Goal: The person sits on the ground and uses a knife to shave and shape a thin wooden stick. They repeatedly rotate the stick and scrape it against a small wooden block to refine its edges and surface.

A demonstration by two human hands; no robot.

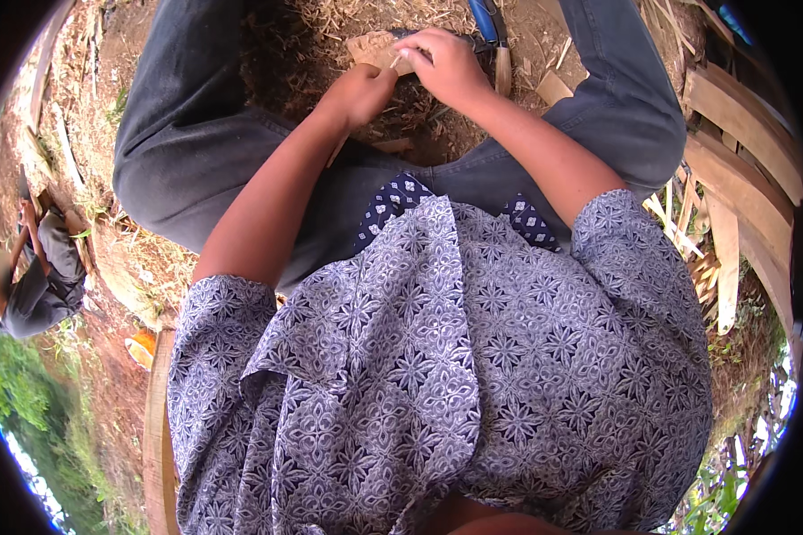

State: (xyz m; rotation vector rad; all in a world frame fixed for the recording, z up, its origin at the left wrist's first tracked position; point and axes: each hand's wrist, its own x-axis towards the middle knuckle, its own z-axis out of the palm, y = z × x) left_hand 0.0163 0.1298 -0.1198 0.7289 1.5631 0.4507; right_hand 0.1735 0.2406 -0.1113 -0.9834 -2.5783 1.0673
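Observation:
Between my spread knees, my left hand is closed around a thin pale wooden stick, its tip standing out past the thumb. My right hand meets it there, thumb and fingers pinched at the stick's upper end. Just beyond both hands lies a flat light-brown piece of wood, partly covered by the fingers. A tool with a blue handle rests on the ground beyond my right hand, beside a pale wooden handle-like piece. What lies under my right palm is hidden.
Wood shavings litter the brown soil around my hands. Curved planks and loose slats are stacked at my right. Off to the left, another person sits on the ground. A wooden board edge runs beside my left side.

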